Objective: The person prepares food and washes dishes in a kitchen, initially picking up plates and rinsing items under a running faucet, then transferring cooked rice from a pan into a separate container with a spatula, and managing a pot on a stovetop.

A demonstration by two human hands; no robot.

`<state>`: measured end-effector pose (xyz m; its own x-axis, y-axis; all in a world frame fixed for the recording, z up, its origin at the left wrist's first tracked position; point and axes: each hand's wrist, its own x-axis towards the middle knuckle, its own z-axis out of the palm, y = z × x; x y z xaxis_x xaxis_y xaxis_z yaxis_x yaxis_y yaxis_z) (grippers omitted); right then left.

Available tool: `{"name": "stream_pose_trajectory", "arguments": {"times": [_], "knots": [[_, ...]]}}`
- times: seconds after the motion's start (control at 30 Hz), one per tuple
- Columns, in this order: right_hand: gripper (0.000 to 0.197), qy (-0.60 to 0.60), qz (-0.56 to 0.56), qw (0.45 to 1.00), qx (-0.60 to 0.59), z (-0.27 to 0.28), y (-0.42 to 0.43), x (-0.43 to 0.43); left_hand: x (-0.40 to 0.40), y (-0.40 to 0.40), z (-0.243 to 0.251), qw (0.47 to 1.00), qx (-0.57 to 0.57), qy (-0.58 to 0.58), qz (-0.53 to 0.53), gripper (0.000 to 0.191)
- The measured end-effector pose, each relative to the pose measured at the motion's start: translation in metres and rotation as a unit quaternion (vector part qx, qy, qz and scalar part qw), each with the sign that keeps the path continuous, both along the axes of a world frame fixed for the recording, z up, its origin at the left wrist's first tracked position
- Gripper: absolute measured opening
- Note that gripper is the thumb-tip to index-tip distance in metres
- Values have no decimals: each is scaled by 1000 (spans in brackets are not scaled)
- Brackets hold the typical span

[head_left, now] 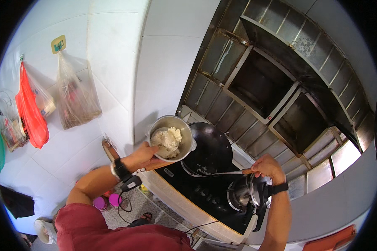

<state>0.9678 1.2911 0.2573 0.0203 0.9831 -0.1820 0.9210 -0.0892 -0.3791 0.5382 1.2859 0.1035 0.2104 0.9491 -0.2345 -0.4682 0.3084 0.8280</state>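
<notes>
My left hand (147,154) holds a metal pot (188,141) by its near side, tilted so that its inside shows; clumped white food, apparently cooked rice (168,141), lies in it. Beside and partly behind this pot, a black wok (212,147) stands on the black cooktop (188,185). Wooden-handled, a long metal spatula or ladle (234,172) is gripped in my right hand (265,166). Its far end reaches into the wok, near small white bits (204,170) at the bottom.
A steel pressure cooker (243,193) stands on the cooktop under my right hand. Above the wok hangs a range hood (270,81). Plastic bags (75,97) hang on the tiled wall at left. Jars with pink lids (115,200) are on the floor, near a cable.
</notes>
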Motion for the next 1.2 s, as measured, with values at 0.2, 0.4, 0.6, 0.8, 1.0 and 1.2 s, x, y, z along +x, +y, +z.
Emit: {"name": "stream_pose_trajectory", "arguments": {"times": [0.2,0.4,0.6,0.8,1.0,1.2], "knots": [[21,-32,41,993,-106,-8,30,-18,-31,-50,9,999,18,43,-7,41],[23,169,-26,983,-72,-57,17,-33,-46,-63,-6,998,-29,46,13,40],[32,60,-4,985,162,-184,-28,-45,-29,-69,5,998,-36,50,-5,37],[32,97,-81,971,203,-239,-31,-69,-15,-50,-1,998,-23,55,-16,38],[31,147,-95,953,247,-253,-26,-72,9,-31,8,998,-35,44,-27,37],[31,170,-88,939,287,-231,-36,-62,26,14,-14,995,-43,-23,-84,42]]}}
